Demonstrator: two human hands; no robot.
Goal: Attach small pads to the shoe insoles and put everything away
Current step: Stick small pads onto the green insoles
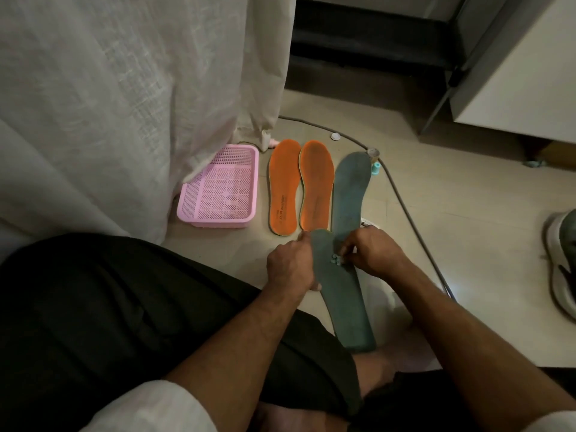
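Observation:
A grey-green insole (pixel 343 300) is held up above the floor in front of me. My left hand (pixel 291 265) grips its left edge near the top. My right hand (pixel 371 254) pinches small pale pads (pixel 336 260) against the insole's face. A second grey-green insole (pixel 350 194) lies flat on the floor beyond. Two orange insoles (pixel 282 188) (pixel 316 187) lie side by side to its left. An empty pink perforated basket (pixel 218 188) stands further left.
A white curtain (pixel 124 104) hangs over the basket's left side. A grey cable (pixel 414 219) curves across the floor on the right, with a small teal bottle (pixel 376 169) and a white cap (pixel 335 136) near it. A shoe (pixel 561 263) lies at the right edge.

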